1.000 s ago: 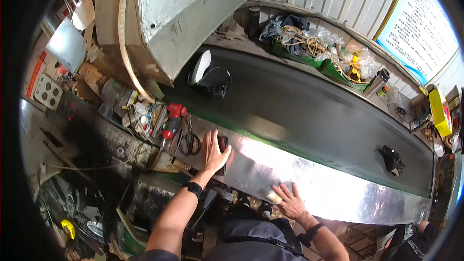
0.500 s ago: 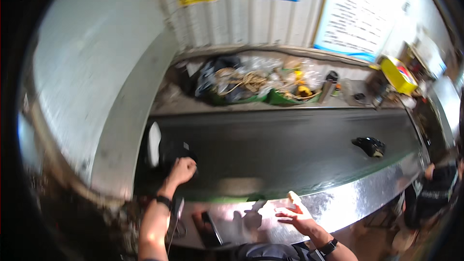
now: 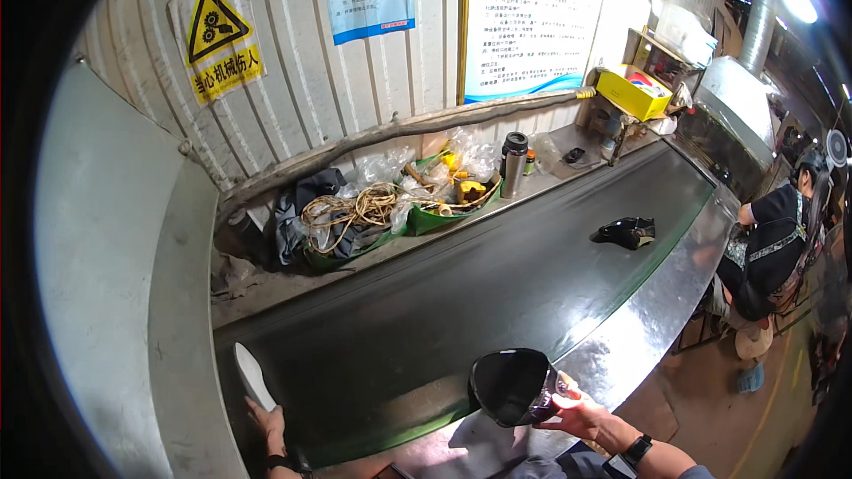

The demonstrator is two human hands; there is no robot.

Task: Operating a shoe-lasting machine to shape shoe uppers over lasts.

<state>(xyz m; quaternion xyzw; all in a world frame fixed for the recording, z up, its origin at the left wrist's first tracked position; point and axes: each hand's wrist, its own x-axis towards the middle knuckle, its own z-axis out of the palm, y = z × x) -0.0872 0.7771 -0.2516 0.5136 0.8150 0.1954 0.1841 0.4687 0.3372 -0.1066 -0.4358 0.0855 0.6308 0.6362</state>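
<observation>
At the left end of the dark belt, my left hand grips the lower end of a white shoe sole. My right hand holds a black, hollow shoe upper by its side, above the belt's near edge, its wide opening turned up toward me. Fingers and thumb are closed on its rim. Farther along the belt, at the right, lies another black shoe upper, apart from both hands.
A shiny metal ledge runs along the belt's near side. Behind it sit green bags of rope and plastic, a steel flask and a yellow box. A grey panel borders the left. A co-worker sits at the right.
The black upper has gone from the belt's left end into my right hand, which was empty. My left hand has moved to the white sole. The view has turned to the right.
</observation>
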